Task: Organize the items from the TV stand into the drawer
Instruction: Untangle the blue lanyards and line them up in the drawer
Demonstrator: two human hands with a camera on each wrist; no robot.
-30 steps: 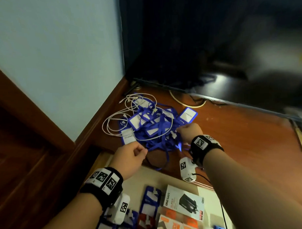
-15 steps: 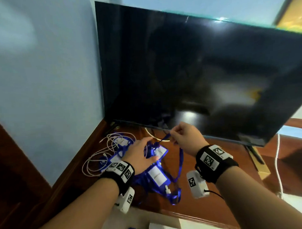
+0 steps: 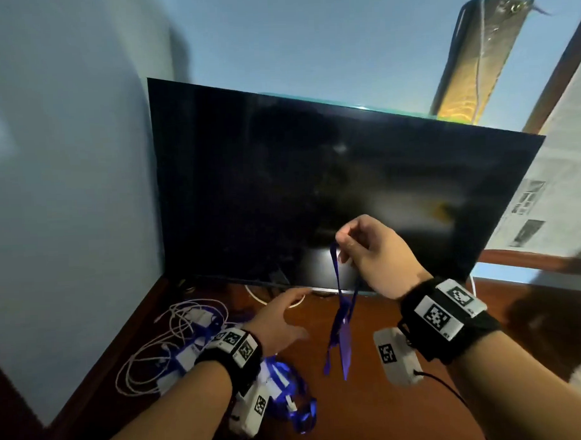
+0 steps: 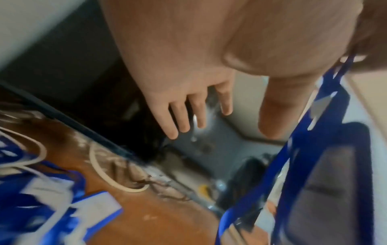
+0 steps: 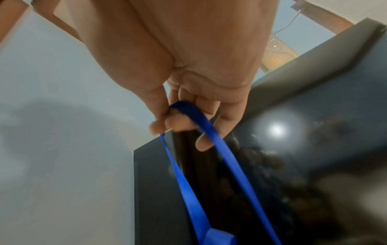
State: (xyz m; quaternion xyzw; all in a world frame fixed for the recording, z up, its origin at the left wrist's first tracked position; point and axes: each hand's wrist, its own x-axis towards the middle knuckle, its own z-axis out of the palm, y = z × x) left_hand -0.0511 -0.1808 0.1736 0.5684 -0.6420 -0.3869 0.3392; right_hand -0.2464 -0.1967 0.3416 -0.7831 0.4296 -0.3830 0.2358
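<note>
My right hand (image 3: 344, 242) pinches the top loop of a blue lanyard (image 3: 339, 312) and holds it up in front of the TV, its badge holder (image 3: 346, 353) dangling above the stand; in the right wrist view the blue lanyard (image 5: 209, 157) runs down from thumb and fingers (image 5: 165, 119). My left hand (image 3: 286, 313) hovers open over the stand with fingers (image 4: 182, 116) spread, left of the hanging strap (image 4: 293, 149). A tangled pile of blue lanyards (image 3: 281, 384) and a white cable (image 3: 162, 349) lies on the wooden TV stand (image 3: 371, 408). The drawer is out of view.
A large black TV (image 3: 330, 185) stands right behind the hands. A blue wall (image 3: 67, 194) closes the left side. A white cord (image 3: 272, 299) runs under the TV's lower edge. The stand's right part (image 3: 421, 422) is bare wood.
My right hand has risen, lifting one blue lanyard free of the pile so it now hangs. The left hand let go of the pile and opened. The head view tilted upward.
</note>
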